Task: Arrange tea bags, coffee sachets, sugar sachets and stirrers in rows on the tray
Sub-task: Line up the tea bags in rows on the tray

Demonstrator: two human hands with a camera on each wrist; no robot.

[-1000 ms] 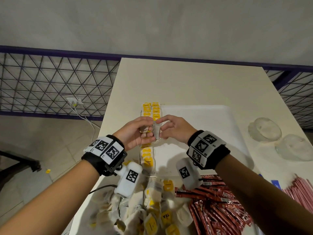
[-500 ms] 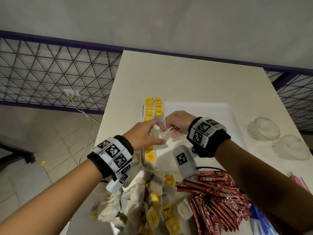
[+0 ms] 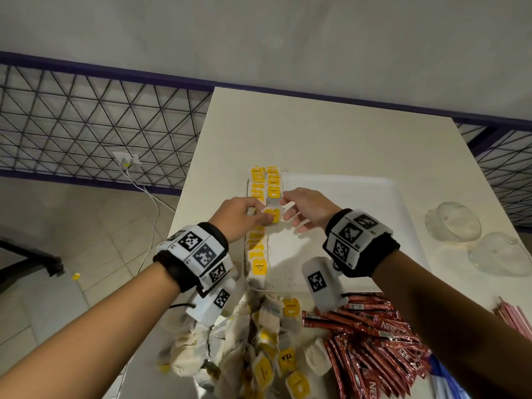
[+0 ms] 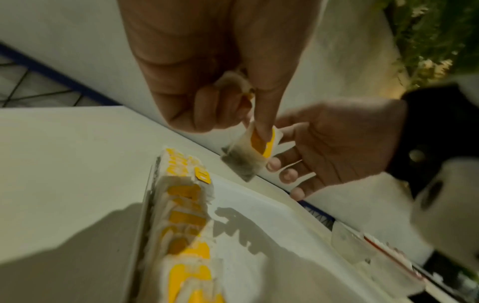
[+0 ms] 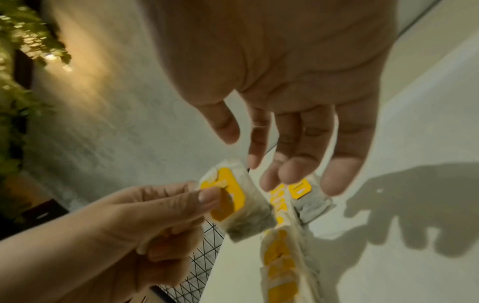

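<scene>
A white tray [image 3: 345, 197] lies on the table with two columns of yellow-tagged tea bags [image 3: 257, 249] along its left side; the second column [image 3: 273, 185] is shorter. My left hand [image 3: 266, 217] pinches one tea bag [image 4: 249, 155] between thumb and forefinger just above the tray, at the near end of the short column. More bags are tucked in its palm [image 4: 233, 80]. My right hand [image 3: 289, 208] hovers beside it with fingers spread and empty [image 5: 285, 164], its tips close over the last laid bag [image 5: 302, 190].
A heap of loose tea bags [image 3: 259, 355] and red coffee sachets [image 3: 374, 341] lie at the table's near edge. Pink sticks [image 3: 515, 315] and two clear plastic bowls [image 3: 452, 223] are at the right. The table's left edge [image 3: 187, 197] drops to the floor.
Both hands held one tea bag together a second ago. The right hand has since let go of it and spread its fingers, while the left hand still pinches a bag over the short column.
</scene>
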